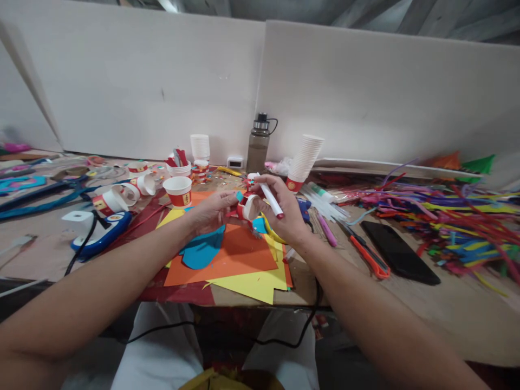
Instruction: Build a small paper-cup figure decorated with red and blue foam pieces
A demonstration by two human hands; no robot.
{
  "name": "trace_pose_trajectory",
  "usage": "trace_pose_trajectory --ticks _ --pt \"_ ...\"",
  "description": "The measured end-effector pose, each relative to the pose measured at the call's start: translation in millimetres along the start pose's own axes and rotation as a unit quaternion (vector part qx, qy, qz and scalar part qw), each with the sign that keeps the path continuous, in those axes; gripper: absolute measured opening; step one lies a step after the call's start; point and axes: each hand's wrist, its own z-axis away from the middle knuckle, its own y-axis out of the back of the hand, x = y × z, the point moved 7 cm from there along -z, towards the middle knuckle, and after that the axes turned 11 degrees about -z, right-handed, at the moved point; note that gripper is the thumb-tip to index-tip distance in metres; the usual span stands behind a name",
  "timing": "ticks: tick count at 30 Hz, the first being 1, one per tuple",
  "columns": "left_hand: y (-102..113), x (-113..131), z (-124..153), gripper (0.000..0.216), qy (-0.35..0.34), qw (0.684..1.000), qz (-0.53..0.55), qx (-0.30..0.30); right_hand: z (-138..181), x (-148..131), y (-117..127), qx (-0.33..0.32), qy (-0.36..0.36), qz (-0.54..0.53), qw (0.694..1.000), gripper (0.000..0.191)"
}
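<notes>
Above the middle of the table, my left hand pinches a small red and white paper cup on its side, with bits of blue and red attached to it. My right hand is closed around a white marker with a red end, and its fingers also reach the cup's right side. Underneath lie orange paper, yellow paper and a cut blue paper shape. Part of the cup is covered by my fingers.
An upright paper cup, a water bottle and a leaning cup stack stand behind. At right lie a utility knife, a black phone and many pipe cleaners. A blue tape dispenser sits at left.
</notes>
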Motion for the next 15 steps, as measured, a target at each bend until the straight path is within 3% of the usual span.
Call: trace_pose_trajectory --ticks 3,7,12,15 --pt "-3.5 1.0 0.9 0.028 0.005 1.0 0.01 -0.028 0.8 1.3 -0.9 -0.001 -0.006 -0.003 1.0 0.034" --pt "-0.6 -1.7 0.1 0.025 0.015 0.999 0.036 -0.01 -0.4 3.1 5.2 0.033 -0.029 -0.008 0.999 0.032" --pt "21.5 7.8 -1.6 0.017 -0.013 0.991 0.097 0.087 -4.2 3.1 31.5 0.122 -0.056 0.063 0.989 0.022" --pt "39.4 22.2 0.4 0.011 -0.049 0.979 0.121 0.157 -4.9 10.8 33.5 0.072 -0.075 0.157 0.982 0.022"
